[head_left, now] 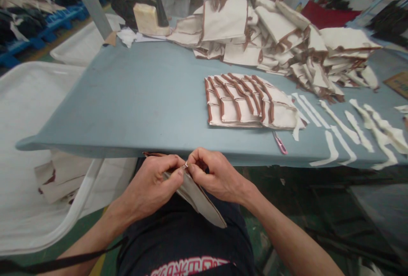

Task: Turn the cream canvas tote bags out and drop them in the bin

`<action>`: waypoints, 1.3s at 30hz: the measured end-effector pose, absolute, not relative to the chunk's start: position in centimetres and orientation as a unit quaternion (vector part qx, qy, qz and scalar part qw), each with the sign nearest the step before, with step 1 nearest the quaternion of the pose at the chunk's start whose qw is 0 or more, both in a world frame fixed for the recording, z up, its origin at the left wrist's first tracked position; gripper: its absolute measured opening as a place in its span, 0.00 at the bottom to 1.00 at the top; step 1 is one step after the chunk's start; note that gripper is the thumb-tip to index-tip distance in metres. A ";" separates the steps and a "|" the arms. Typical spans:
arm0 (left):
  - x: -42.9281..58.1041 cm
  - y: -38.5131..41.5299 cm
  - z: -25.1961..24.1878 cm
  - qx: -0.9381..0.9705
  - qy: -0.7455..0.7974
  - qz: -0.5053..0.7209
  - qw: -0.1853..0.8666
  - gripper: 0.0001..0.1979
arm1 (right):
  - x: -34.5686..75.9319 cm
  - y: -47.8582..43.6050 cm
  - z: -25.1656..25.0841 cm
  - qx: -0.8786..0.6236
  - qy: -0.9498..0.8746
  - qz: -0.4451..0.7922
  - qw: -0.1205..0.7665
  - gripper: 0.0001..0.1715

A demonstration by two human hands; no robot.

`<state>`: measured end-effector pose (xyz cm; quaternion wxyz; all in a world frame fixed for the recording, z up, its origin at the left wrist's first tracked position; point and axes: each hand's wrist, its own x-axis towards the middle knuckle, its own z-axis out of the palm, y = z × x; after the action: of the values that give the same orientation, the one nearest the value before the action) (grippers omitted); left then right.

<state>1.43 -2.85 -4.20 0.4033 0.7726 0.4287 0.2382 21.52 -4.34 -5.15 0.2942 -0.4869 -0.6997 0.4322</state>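
Beige cloth piece (197,197) lies over the person's lap, below the table (134,97) edge. The left hand (153,184) and right hand (213,176) have fingers pinched together on its top edge, probably trimming or picking at the seam. The next move seems to need a small, exact pull there.

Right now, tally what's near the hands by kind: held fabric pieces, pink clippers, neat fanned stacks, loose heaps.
Held fabric piece, in left hand and right hand: 1
Pink clippers: 1
Fanned stack: 1
Loose heap: 1
Total: 4
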 end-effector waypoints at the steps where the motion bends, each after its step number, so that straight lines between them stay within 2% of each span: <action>1: 1.3 -2.8 -4.2 0.770 0.427 0.237 0.411 0.15 | 21.5 -4.4 -5.2 -0.487 -0.699 0.433 0.295 0.06; 5: 1.1 -2.7 -3.8 0.774 0.413 0.230 0.421 0.15 | 21.5 -4.4 -5.1 -0.485 -0.702 0.424 0.302 0.06; 11: 1.2 -2.6 -3.6 0.801 0.414 0.230 0.367 0.15 | 21.5 -4.6 -4.6 -0.487 -0.737 0.369 0.289 0.06; 15: 0.9 -2.9 -3.5 0.821 0.400 0.223 0.340 0.15 | 21.8 -4.8 -4.2 -0.471 -0.797 0.262 0.273 0.06; 22: 1.2 -3.0 -3.3 0.855 0.364 0.213 0.303 0.15 | 22.4 -5.0 -3.5 -0.430 -0.874 0.036 0.223 0.16; 26: 1.8 -3.1 -3.2 0.857 0.369 0.224 0.281 0.15 | 22.3 -5.1 -3.5 -0.423 -0.876 -0.012 0.232 0.18; 29: 2.2 -3.2 -3.3 0.848 0.385 0.237 0.276 0.15 | 22.1 -5.0 -3.9 -0.444 -0.858 0.029 0.257 0.14; 34: 2.7 -3.0 -3.9 0.836 0.419 0.246 0.254 0.15 | 21.7 -4.8 -5.0 -0.490 -0.804 0.176 0.287 0.07; 36: 2.8 -2.7 -4.1 0.817 0.436 0.249 0.284 0.16 | 21.5 -4.8 -5.4 -0.515 -0.765 0.241 0.302 0.05; 39: 2.7 -2.3 -4.4 0.759 0.451 0.247 0.400 0.16 | 21.1 -4.9 -5.7 -0.546 -0.690 0.345 0.326 0.05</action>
<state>2.73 -2.34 -4.41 0.4003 0.7585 0.4511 0.2469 21.10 -4.91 -5.70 0.3259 -0.5459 -0.6903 0.3453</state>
